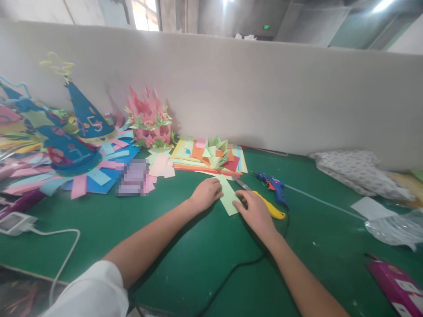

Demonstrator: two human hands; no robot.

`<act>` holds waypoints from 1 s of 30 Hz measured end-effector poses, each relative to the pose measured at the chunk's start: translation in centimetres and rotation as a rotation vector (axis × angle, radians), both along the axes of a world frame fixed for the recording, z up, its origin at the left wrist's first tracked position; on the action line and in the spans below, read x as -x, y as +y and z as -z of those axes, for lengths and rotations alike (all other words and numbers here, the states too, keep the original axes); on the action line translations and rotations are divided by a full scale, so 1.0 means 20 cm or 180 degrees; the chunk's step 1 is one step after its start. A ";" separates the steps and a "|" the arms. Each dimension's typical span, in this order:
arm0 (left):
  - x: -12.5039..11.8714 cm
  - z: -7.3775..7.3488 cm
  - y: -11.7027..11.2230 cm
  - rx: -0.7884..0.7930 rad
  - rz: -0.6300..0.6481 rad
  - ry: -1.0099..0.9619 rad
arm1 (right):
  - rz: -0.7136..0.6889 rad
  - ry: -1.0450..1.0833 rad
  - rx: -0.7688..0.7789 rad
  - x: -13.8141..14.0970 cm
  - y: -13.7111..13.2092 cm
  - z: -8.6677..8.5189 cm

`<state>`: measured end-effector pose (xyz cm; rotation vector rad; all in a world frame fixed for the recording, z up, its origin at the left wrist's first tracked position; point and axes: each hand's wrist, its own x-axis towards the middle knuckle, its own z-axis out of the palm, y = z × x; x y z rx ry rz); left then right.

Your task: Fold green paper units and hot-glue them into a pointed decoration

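Note:
A pale green strip of paper (pixel 228 198) lies slantwise on the green table in front of me. My left hand (pixel 207 193) is closed at its upper left edge, with the fingers curled onto the paper. At the right edge, my right hand (pixel 257 213) pinches the strip between thumb and bent fingers. A yellow-handled cutter knife (pixel 276 212) lies just beyond my right hand, its blade pointing toward the paper stack. Behind the strip, a folded pale green paper crown (pixel 216 152) rests on coloured paper sheets (pixel 185 166).
A blue glue gun (pixel 279 191) lies right of the knife, its dark cord running toward me. Pink folded-paper work (pixel 150 119) and blue cone hats (pixel 87 114) stand at left. A purple box (pixel 395 281) and plastic bag (pixel 396 229) are at right; a partition (pixel 264 97) stands behind.

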<state>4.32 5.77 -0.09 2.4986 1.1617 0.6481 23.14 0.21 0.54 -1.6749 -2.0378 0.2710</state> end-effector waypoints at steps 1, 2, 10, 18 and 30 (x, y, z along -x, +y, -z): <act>0.00 -0.01 0.01 0.0050 -0.0059 0.0015 | -0.0004 -0.0029 0.0013 0.00 0.00 0.00; 0.00 -0.01 0.01 0.0143 -0.0130 0.0050 | -0.0007 -0.0037 0.0025 0.01 0.00 0.00; -0.06 -0.13 0.15 0.0836 -0.0462 0.0645 | 0.0036 0.0285 0.0113 0.00 0.01 0.03; -0.09 -0.14 0.21 0.1115 -0.0641 0.0962 | 0.0139 0.0721 0.0149 -0.01 0.03 0.07; -0.09 -0.12 0.10 0.0931 -0.0212 -0.0072 | 0.0022 0.0776 0.0006 -0.01 0.03 0.07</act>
